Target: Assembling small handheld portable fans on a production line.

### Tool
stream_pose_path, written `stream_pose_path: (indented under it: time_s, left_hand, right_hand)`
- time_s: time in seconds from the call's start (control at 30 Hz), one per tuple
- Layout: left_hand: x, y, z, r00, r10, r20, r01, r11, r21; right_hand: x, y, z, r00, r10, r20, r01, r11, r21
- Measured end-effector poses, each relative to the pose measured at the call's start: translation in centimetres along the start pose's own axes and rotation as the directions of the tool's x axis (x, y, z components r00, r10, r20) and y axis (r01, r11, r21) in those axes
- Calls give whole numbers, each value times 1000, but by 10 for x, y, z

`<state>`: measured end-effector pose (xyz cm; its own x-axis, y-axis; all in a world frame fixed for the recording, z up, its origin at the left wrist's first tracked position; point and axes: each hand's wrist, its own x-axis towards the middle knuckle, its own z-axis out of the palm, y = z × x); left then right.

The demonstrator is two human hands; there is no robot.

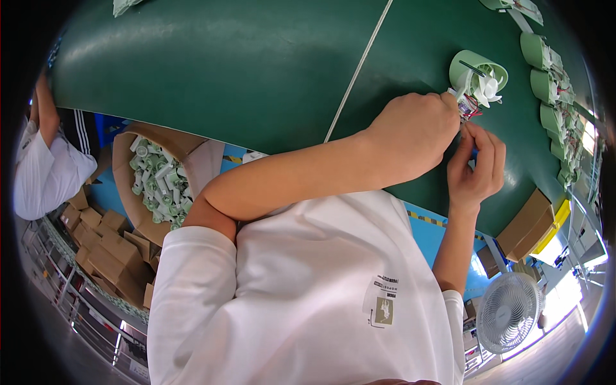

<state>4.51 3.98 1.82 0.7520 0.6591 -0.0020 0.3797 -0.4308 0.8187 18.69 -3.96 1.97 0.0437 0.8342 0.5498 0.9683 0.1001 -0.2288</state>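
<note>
My left hand (pixel 414 131) and right hand (pixel 476 168) pinch together on the thin wires (pixel 469 114) beside the green fan shell (pixel 478 76) on the green belt (pixel 256 70). I should pull gently and keep the shell steady.

Conveyor belt (pixel 256 70): smooth green, slight sheen. Fan housing (pixel 478 67): matt pale-green plastic; white plastic blades (pixel 489 88). Boxes (pixel 115 250): plain brown cardboard. Shirt (pixel 308 295): white cloth.

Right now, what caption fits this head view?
Two hands work on a green fan part on a green table.
</note>
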Motion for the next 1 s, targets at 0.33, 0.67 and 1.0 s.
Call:
stream_pose_path:
  time_s: [0.33, 0.67, 1.0]
  left_hand:
    - [0, 0, -1, 999, 5, -32, -5, 1000, -14]
    - [1, -1, 3, 1000, 3, -10, -4, 1000, -29]
    - [0, -2, 0, 996, -68, 63, 70, 997, -32]
  right_hand:
    - [10, -12, -17, 795, 545, 267, -601, 767, 224]
    - [8, -13, -9, 971, 212, 109, -216, 976, 25]
    - [3, -27, -9, 944, 317, 94, -326, 940, 99]
